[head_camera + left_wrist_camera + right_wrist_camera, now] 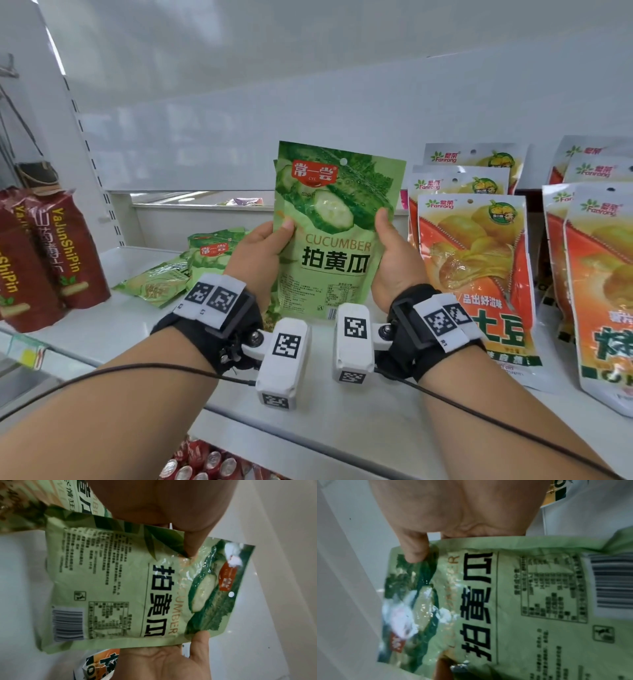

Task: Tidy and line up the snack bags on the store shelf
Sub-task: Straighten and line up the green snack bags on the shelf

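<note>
Behind the cucumber bag (334, 233) a second green bag (275, 163) shows only a corner, the fingers of both hands are hidden behind it, its small print is blurred, and right of it the orange bags (603, 284) are cut by the frame edge

Green cucumber bag (334, 233) upright, front out, above white shelf (144, 318), another green edge behind it. More cucumber bags (191, 263) lie slumped at left. Orange bags (476, 270) stand in rows at right.
</note>
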`<state>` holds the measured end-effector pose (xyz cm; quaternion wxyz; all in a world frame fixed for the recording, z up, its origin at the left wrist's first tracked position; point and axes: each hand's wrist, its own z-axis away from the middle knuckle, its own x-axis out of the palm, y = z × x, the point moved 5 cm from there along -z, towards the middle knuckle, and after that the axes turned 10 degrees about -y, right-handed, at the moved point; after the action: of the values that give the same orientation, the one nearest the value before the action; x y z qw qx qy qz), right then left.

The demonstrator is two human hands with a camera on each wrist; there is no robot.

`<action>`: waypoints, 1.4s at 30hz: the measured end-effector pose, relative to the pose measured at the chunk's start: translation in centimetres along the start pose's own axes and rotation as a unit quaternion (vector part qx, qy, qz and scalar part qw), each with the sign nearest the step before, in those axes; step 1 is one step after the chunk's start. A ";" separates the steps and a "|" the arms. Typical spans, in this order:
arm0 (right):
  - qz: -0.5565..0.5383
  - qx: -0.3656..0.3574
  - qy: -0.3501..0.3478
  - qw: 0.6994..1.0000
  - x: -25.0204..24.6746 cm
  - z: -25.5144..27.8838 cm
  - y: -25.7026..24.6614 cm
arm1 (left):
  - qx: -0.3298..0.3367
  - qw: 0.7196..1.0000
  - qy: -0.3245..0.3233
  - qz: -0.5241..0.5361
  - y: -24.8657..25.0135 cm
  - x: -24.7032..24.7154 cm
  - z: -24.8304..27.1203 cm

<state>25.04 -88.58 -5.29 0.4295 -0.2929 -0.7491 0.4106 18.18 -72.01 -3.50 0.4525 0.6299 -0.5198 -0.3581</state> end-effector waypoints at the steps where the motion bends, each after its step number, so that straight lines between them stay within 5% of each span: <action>1: 0.002 0.011 0.012 1.000 -0.1 0.0 0.0 | -0.001 1.000 0.005 0.003 0.1 0.1 0.0; 10: 0.095 0.029 0.036 0.994 -0.8 0.2 -0.2 | 0.018 1.000 0.015 -0.021 -0.2 -0.1 0.5; 15: 0.029 0.001 0.032 0.999 -0.4 0.2 -0.4 | 0.007 0.999 0.019 -0.027 -0.1 0.1 0.5; 20: 0.030 -0.065 0.119 0.990 -1.9 0.3 -0.9 | -0.001 0.997 0.048 -0.068 0.3 -0.3 0.3; 26: 0.102 -0.019 -0.065 0.993 0.8 0.1 0.1 | -0.063 0.998 0.013 -0.018 0.4 0.2 0.1; 30: 0.166 -0.023 0.058 0.984 -1.3 0.2 -0.9 | -0.054 0.995 -0.074 -0.047 0.4 0.6 -0.1; 33: 0.280 -0.053 0.203 0.937 -2.6 1.0 -2.1 | -0.039 0.997 -0.045 -0.052 0.4 0.4 -0.9; 37: 0.351 -0.045 0.062 0.933 0.2 0.4 -2.0 | -0.046 0.998 -0.042 -0.034 0.2 0.3 -2.3; 39: 0.317 0.002 -0.017 0.948 1.9 0.2 -1.2 | -0.044 0.994 -0.098 -0.013 0.2 0.9 -2.9; 42: 0.326 0.006 -0.038 0.945 2.9 -0.1 -1.0 | -0.058 0.975 -0.211 0.049 -0.2 2.2 -3.4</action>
<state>23.70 -86.77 -3.23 0.2451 -0.5024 -0.6264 0.5433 21.87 -73.50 -2.50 0.3855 0.4865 -0.6124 -0.4895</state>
